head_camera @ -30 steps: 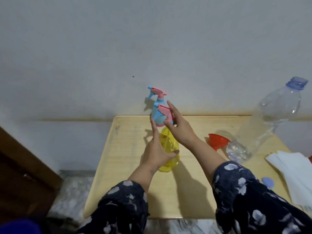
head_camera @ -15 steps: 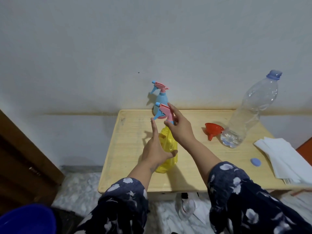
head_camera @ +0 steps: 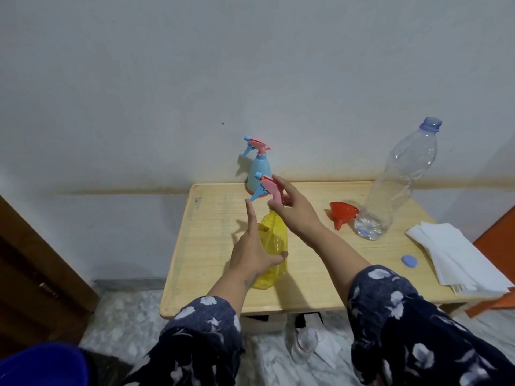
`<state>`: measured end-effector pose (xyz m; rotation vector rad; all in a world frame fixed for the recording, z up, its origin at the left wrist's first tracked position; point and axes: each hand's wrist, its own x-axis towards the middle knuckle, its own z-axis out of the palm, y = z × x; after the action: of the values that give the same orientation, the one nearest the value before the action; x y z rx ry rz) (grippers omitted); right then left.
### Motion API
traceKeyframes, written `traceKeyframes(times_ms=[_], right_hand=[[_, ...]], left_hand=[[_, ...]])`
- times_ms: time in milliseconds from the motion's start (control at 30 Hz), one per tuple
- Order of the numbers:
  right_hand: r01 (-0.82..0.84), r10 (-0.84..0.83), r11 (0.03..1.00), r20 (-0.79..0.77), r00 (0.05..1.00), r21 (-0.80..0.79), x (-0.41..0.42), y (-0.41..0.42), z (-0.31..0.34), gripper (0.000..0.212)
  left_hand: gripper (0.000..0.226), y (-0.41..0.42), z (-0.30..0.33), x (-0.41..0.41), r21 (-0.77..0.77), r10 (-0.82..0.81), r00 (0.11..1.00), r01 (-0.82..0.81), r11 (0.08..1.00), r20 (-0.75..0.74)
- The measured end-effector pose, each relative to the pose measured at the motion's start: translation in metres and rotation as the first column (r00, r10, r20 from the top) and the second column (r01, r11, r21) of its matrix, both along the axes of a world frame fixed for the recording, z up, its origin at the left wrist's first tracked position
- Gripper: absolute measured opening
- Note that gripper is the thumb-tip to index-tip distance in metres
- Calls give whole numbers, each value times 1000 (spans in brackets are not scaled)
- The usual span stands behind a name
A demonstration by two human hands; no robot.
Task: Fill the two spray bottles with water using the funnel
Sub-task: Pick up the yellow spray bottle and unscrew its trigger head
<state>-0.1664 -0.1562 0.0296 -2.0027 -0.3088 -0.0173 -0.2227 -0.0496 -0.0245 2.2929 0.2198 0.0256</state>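
I have the yellow spray bottle (head_camera: 274, 246) standing near the middle of the table (head_camera: 211, 235), its long axis upright with a slight lean. My left hand (head_camera: 252, 252) holds its body from the nine o'clock side, thumb wrapped across the front low down, index finger pointing up along the neck. My right hand (head_camera: 292, 211) comes in from four o'clock and pinches the pink spray head (head_camera: 269, 188) at the top, fingers curled round its collar, nozzle pointing to ten o'clock. I judge I'm working the head off or on; the threads are hidden, so I can't tell which.

The blue spray bottle (head_camera: 260, 169) stands at twelve o'clock from my hands, against the wall, head fitted. The red funnel (head_camera: 342, 213) lies on its side at three o'clock, touching or just beside the big clear water bottle (head_camera: 398, 182), which is uncapped and nearly empty. The right hand is nearer both.
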Motion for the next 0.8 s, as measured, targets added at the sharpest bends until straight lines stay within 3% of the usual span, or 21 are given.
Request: traceKeyframes(times_ms=[133, 300, 433, 633, 733, 800], right_hand=[[123, -109, 985, 112, 988, -124, -2, 3, -2, 66], [-51, 51, 998, -1, 999, -22, -4, -6, 3, 67], [96, -94, 995, 104, 990, -12, -6, -5, 0, 63], [99, -100, 993, 9, 995, 59, 10, -14, 5, 63], [139, -139, 982, -11, 990, 128, 23, -20, 17, 61], [192, -194, 968, -5, 981, 161, 35, -26, 27, 60]], left_hand=[[144, -6, 1, 3, 17, 1, 1000, -1, 1000, 3], [143, -4, -1, 0, 16, 9, 1000, -9, 1000, 20], [144, -9, -2, 4, 28, -11, 1000, 11, 1000, 24], [141, -4, -6, 8, -12, -63, 997, 63, 998, 45], [132, 0, -10, 7, -6, -126, 990, 126, 992, 58], [112, 3, -14, 9, -23, -143, 988, 145, 989, 61]])
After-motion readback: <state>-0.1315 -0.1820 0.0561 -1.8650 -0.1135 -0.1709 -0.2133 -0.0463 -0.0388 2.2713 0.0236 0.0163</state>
